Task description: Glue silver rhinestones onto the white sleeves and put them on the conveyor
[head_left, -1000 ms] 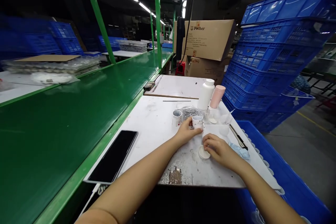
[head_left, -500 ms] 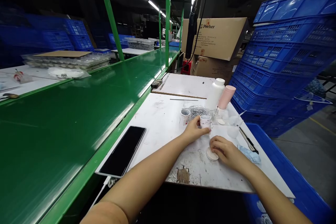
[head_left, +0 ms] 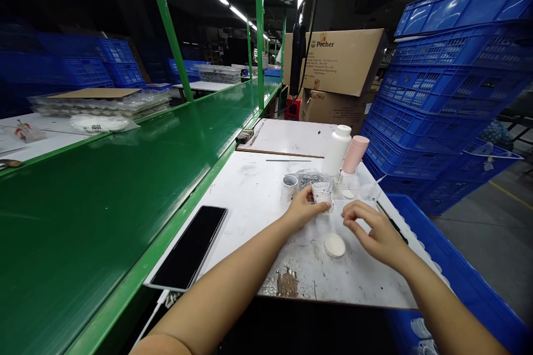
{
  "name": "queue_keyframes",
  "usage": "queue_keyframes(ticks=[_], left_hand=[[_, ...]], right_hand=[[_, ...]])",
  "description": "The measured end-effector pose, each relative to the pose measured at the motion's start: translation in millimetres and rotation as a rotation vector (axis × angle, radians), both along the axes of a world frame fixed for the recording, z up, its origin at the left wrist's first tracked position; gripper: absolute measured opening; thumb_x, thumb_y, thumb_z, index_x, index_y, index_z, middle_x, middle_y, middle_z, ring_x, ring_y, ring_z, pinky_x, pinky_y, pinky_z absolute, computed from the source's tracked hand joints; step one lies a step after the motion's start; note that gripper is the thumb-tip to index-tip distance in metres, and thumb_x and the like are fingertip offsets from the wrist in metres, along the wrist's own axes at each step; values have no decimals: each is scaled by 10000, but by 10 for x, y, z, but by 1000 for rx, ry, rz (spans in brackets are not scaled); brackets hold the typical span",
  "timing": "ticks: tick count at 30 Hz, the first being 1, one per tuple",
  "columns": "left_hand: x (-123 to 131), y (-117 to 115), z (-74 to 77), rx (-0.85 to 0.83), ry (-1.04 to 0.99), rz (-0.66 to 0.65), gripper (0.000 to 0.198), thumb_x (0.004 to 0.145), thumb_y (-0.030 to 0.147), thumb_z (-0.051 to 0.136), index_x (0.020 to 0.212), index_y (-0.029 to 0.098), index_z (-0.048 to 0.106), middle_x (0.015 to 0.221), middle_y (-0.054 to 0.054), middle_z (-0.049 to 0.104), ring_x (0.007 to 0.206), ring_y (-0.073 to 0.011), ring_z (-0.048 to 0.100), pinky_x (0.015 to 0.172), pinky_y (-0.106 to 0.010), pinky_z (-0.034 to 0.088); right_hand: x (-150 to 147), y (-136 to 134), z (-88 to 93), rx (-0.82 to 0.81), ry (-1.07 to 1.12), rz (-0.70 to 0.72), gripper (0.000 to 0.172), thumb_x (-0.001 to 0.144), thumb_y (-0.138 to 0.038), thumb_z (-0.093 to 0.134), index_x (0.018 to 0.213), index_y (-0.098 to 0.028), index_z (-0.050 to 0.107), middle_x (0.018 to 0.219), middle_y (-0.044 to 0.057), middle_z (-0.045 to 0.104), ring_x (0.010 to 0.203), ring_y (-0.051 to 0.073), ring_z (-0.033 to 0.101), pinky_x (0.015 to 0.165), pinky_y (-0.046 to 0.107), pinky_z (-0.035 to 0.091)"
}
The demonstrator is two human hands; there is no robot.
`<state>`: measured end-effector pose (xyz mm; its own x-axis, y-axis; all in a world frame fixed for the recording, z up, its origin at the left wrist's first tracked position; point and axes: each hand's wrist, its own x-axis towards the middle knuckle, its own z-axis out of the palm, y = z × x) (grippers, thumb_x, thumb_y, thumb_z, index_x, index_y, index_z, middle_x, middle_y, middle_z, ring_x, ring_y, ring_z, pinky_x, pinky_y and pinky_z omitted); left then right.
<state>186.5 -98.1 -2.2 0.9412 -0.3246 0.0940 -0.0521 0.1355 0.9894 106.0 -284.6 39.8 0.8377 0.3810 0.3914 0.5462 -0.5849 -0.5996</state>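
My left hand (head_left: 306, 209) is wrapped round a small white cup (head_left: 321, 189) that has specks on its rim. Just to the left of it stands another white cup (head_left: 289, 184) with a grey inside. My right hand (head_left: 370, 227) hovers over the table's right side, its fingers curled into a pinch; anything between the fingertips is too small to make out. Below and left of that hand lies a shallow round white lid (head_left: 334, 245). Behind the held cup is a clear plastic bag of small dark parts (head_left: 310, 177).
A white bottle (head_left: 336, 150) and a pink bottle (head_left: 355, 154) stand at the table's back right. At left lies a phone (head_left: 189, 247), beside a green conveyor (head_left: 125, 188). A thin rod (head_left: 288, 160) rests farther back. Blue crates (head_left: 441, 89) are stacked at right.
My right hand has lifted from the round lid and moved up and right, leaving the lid uncovered. My left hand stays on the cup. The whole view has shifted slightly.
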Motion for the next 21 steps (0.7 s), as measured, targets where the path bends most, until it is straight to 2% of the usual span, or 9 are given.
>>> queue_keyframes(ticks=[2, 4, 7, 9, 12, 15, 18, 21], left_hand=[[-20, -4, 30, -57, 45, -24, 406, 640, 236, 804, 986, 127, 622, 943, -79, 662, 877, -189, 618, 815, -327, 498], [-38, 0, 56, -106, 98, -38, 520, 640, 275, 817, 1087, 133, 593, 1038, -100, 648, 878, -185, 627, 794, -328, 519], [-54, 29, 101, -149, 174, -30, 823, 641, 334, 835, 1341, 198, 425, 1140, -111, 613, 854, -173, 631, 757, -353, 553], [-57, 55, 136, -161, 210, -21, 929, 641, 363, 841, 1402, 208, 333, 1092, -100, 622, 819, -158, 623, 748, -362, 564], [-64, 75, 181, -162, 245, -2, 910, 644, 394, 842, 1379, 188, 346, 1048, -92, 628, 801, -143, 608, 721, -323, 563], [-89, 69, 210, -151, 261, 18, 854, 677, 413, 822, 1370, 202, 370, 1081, -95, 621, 843, -146, 602, 696, -278, 550], [-126, 62, 244, -131, 267, -11, 815, 715, 411, 796, 1395, 228, 385, 1130, -103, 619, 922, -172, 608, 717, -273, 545], [-151, 75, 294, -127, 278, -74, 844, 762, 351, 759, 1471, 265, 310, 1208, -103, 601, 1014, -196, 606, 814, -314, 541]], right_hand=[[82, -27, 133, 90, -30, -45, 107, 921, -217, 495, 828, -207, 546, 899, 52, 579, 847, 177, 555, 767, 321, 448], [205, -25, 204, 218, -13, -79, 121, 920, -272, 520, 827, -204, 556, 884, 51, 580, 829, 175, 555, 737, 315, 448], [394, 41, 162, 483, 82, -115, 197, 895, -368, 578, 801, -197, 561, 828, 41, 579, 761, 165, 560, 653, 296, 441], [471, 112, 60, 674, 184, -135, 242, 850, -416, 641, 791, -192, 571, 782, 28, 585, 683, 143, 546, 608, 282, 432], [487, 210, -105, 963, 407, -137, 298, 771, -443, 732, 778, -183, 587, 741, 11, 593, 651, 121, 537, 629, 278, 466], [437, 256, -185, 1187, 600, -96, 306, 723, -416, 786, 760, -175, 600, 764, 12, 597, 776, 144, 574, 746, 323, 532], [403, 253, -181, 1276, 671, -76, 285, 714, -376, 805, 756, -172, 610, 775, 14, 607, 810, 146, 575, 817, 356, 546], [407, 236, -155, 1321, 709, -76, 279, 699, -348, 822, 741, -165, 615, 759, 13, 607, 784, 135, 569, 805, 336, 547]])
